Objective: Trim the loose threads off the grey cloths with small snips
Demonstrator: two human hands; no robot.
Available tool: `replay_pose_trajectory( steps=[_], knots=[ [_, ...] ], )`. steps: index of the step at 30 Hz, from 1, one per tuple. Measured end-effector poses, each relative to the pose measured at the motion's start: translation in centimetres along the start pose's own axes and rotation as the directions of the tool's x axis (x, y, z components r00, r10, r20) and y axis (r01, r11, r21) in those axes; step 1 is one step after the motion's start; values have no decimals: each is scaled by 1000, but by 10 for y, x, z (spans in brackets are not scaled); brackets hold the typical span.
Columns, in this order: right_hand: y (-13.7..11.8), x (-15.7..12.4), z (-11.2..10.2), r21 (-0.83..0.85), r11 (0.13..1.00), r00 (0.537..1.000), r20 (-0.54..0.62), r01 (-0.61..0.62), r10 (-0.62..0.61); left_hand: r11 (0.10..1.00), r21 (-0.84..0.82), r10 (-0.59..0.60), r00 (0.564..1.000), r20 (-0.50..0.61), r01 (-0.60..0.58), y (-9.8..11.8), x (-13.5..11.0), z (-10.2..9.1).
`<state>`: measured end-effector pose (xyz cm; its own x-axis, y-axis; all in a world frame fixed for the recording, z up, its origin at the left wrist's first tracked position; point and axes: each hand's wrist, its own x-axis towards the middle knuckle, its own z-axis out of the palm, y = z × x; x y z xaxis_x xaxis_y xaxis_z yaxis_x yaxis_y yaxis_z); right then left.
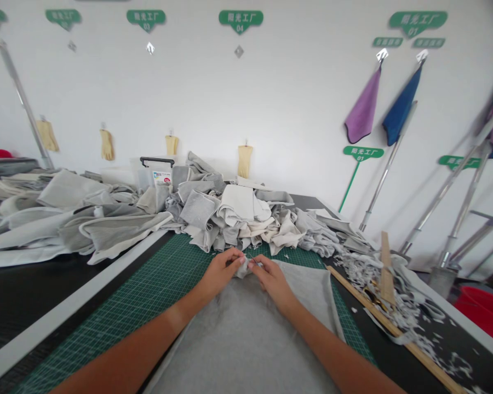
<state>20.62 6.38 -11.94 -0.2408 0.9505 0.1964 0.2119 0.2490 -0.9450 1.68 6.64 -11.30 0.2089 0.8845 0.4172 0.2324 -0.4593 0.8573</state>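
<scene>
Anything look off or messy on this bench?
Yes: cut scraps lie strewn over the wooden ruler on the right, and the cloth pile behind the cutting mat is a loose heap. Held grey cloth looks fine.

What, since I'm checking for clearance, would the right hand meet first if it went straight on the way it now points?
The right hand points up-left: first the bunched cloth edge it pinches, then probably the left hand right behind.

Cloth sheet [246,334] on cutting mat [148,295], fabric pile [230,216] behind, scraps [398,295] right
</scene>
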Motion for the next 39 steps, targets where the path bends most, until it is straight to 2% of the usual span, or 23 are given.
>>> replay_pose_trajectory(
  steps=[10,17,24,31,39],
  knots=[
    [-6,-7,5,41,999,1000,-4,4,-4,1000,-28,-9,1000,3,9,5,-1,1],
    [-12,-14,5,-68,994,996,17,88,-87,998,-55,-12,1000,-8,12,3,-1,1],
    [-12,-14,5,-184,973,989,-10,143,-147,998,-59,-15,1000,-1,15,-4,0,2],
    [-16,-17,3,-216,965,989,19,149,-149,998,-62,-22,999,31,24,-7,0,2],
    [-10,-16,3,-263,954,989,17,145,-146,997,-82,4,997,75,2,-11,2,0]
  ],
)
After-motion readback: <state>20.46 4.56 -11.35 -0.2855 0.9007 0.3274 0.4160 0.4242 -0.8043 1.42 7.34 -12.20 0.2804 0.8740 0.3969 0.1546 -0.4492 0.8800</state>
